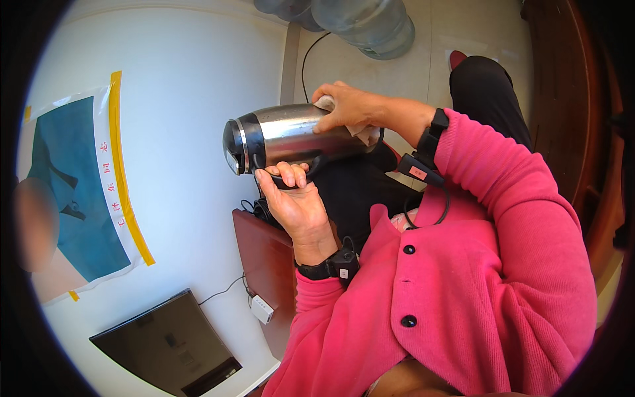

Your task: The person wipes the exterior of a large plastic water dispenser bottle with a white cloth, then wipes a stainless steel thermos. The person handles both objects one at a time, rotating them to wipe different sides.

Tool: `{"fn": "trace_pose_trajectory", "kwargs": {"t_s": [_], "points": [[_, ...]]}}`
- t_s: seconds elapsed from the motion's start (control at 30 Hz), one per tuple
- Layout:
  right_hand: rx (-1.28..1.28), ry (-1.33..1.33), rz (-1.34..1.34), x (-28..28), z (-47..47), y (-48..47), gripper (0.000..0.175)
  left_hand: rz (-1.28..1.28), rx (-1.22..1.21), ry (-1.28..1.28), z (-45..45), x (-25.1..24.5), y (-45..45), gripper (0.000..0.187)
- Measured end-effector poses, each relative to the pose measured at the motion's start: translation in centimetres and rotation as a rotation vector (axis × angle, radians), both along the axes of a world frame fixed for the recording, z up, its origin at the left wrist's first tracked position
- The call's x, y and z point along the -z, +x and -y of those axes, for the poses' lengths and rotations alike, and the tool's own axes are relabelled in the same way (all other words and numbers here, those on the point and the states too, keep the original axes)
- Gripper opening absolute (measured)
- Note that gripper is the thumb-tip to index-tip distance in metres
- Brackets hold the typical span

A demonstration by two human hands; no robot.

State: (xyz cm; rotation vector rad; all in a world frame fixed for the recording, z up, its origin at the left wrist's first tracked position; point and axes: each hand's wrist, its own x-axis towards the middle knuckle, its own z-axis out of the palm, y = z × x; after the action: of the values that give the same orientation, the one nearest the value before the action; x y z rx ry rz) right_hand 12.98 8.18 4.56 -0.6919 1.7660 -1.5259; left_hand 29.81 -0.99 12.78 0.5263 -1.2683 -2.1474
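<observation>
A stainless-steel vacuum jug with a black lid and collar lies on its side in the air, its lid towards the left. My left hand has its fingers curled through the black handle, palm facing up. Against the upper side of the steel body, my right hand presses a crumpled whitish cloth or tissue, part of which shows below the palm near the jug's base. Small drops or marks show on the steel.
Large clear plastic water bottles stand on the tiled floor. A reddish-brown cabinet with cables and a white power strip or adapter is beside the wall. A flat black screen and a taped poster are at left; dark wooden furniture is at right.
</observation>
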Motion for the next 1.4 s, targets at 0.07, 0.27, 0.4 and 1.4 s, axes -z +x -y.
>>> {"fn": "trace_pose_trajectory", "kwargs": {"t_s": [0.07,0.27,0.4,1.4], "points": [[0.019,0.019,0.018,-0.2,0.2,0.1,0.071,-0.002,0.007,0.0,0.0,0.0,0.0,0.03],[-0.04,-0.025,-0.15,0.3,-0.5,-0.1,0.066,0.013,0.013,-0.007,0.3,0.0,0.3,0.03],[-0.088,-0.182,0.061,1.5,-0.8,-0.9,0.051,0.007,0.017,0.011,0.8,0.1,0.4,0.03],[0.348,-0.204,-0.38,4.5,0.0,-1.7,0.017,0.013,-0.011,0.016,3.2,1.2,1.0,0.031]]}}
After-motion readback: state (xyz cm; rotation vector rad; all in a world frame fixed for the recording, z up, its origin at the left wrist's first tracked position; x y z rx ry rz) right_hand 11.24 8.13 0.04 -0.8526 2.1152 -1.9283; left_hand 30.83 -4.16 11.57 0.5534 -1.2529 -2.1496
